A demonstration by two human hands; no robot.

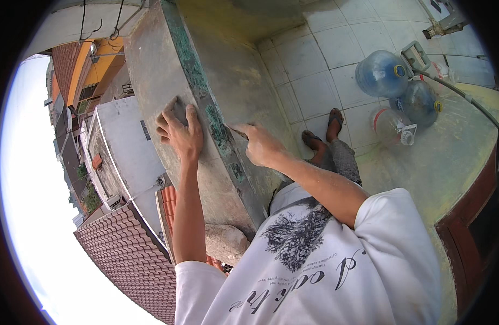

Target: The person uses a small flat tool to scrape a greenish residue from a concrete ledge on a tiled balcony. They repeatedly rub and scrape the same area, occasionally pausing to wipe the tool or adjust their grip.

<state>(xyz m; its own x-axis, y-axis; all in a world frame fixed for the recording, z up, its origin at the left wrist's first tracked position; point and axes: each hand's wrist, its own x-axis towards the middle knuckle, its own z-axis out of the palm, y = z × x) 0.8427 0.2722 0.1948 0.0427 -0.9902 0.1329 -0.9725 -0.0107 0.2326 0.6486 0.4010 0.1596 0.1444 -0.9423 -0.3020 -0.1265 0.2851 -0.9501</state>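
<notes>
A concrete parapet wall (152, 70) runs from the top toward my body, with a strip of worn green paint (191, 59) along its inner edge. My left hand (183, 132) rests on the wall top, its fingers and thumb curled round a dark grey piece (180, 111) whose kind I cannot make out. On the inner side, my right hand (260, 145) is closed with the index finger stretched forward. From it a thin, dark tool like a small scraper (237, 131) reaches the green strip; its handle is hidden in my fingers.
Large blue water bottles (380, 73) and a clear jug (391, 127) stand on the white tiled floor (314, 81) at right, near a hose (461, 92). My sandalled feet (322, 132) are below. Beyond the wall lies a drop to tiled roofs (124, 260). A rough stone-like lump (225, 242) sits near my left arm.
</notes>
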